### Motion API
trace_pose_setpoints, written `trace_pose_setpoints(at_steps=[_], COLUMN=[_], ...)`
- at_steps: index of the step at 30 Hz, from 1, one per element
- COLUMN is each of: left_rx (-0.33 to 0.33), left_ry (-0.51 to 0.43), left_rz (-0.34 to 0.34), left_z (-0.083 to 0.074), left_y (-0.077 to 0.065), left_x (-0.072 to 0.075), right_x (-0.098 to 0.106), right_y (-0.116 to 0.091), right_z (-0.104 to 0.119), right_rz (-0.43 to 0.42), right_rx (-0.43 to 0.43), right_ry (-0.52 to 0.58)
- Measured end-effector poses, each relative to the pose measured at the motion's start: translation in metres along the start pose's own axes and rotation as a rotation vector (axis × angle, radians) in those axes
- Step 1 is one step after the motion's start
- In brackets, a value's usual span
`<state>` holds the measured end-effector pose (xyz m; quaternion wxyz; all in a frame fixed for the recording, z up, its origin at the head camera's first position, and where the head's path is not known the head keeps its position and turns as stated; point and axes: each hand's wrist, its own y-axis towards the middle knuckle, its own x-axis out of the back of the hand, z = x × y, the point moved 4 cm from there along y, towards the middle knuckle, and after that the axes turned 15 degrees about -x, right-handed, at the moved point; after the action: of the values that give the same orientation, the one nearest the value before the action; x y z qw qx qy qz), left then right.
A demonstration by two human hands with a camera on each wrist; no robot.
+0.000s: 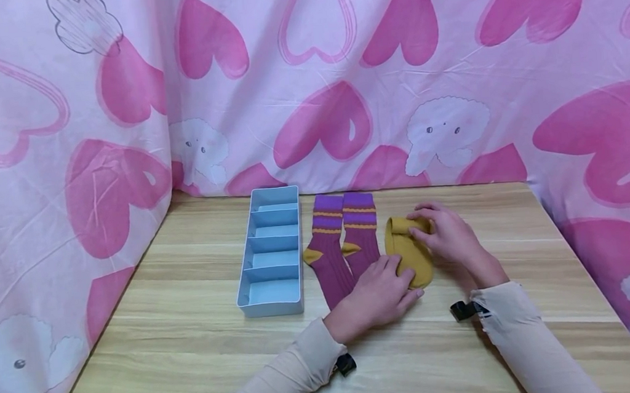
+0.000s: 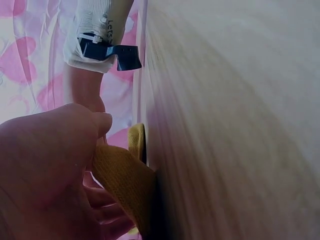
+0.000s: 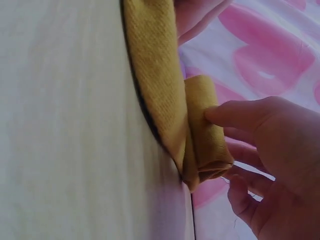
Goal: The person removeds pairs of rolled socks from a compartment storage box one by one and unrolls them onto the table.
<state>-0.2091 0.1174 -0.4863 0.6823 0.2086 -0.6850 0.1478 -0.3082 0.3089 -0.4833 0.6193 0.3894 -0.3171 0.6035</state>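
A mustard-yellow knit sock (image 1: 417, 262) lies folded on the table, its far end turned into a flat roll. My right hand (image 1: 451, 235) grips this roll, and in the right wrist view the thumb presses on the rolled part (image 3: 202, 125) with the fingers behind it. At the sock's near-left edge, my left hand (image 1: 375, 293) rests with its fingers spread and presses the fabric against the table. The left wrist view shows the thumb (image 2: 102, 122) over the sock (image 2: 125, 182); the fingertips are partly hidden.
Two purple-and-maroon socks (image 1: 333, 253) with yellow heels lie side by side left of the yellow one, partly under my left hand. Beyond them stands a light-blue box (image 1: 300, 271) with several compartments. A pink heart-patterned cloth (image 1: 320, 122) borders the wooden table (image 1: 183, 355).
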Motion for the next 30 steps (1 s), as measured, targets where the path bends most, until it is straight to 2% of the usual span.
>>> trace_pose_setpoints(at_steps=[8, 16, 20, 24, 30], left_rx=[-0.004, -0.012, -0.029, -0.030, -0.043], left_ry=[-0.014, -0.003, 0.006, 0.003, -0.004], left_rz=[0.021, 0.016, 0.005, -0.003, -0.009], left_z=[-0.0026, -0.0043, -0.0051, -0.0045, -0.0048], left_y=[0.0012, 0.0001, -0.0012, -0.0025, -0.0020], left_x=[-0.0027, -0.0013, -0.0010, 0.0007, -0.0007], right_x=[-0.0010, -0.0042, -0.0045, -0.0028, -0.0025], right_y=[-0.0001, 0.0005, 0.0013, 0.0033, 0.0045], right_z=[-0.0002, 0.0024, 0.0037, 0.0062, 0.0072], right_rz=[-0.047, 0.009, 0.013, 0.002, -0.019], right_rx=[-0.011, 0.009, -0.018, -0.067, -0.089], right_ry=[0.004, -0.029, -0.043, -0.012, -0.025])
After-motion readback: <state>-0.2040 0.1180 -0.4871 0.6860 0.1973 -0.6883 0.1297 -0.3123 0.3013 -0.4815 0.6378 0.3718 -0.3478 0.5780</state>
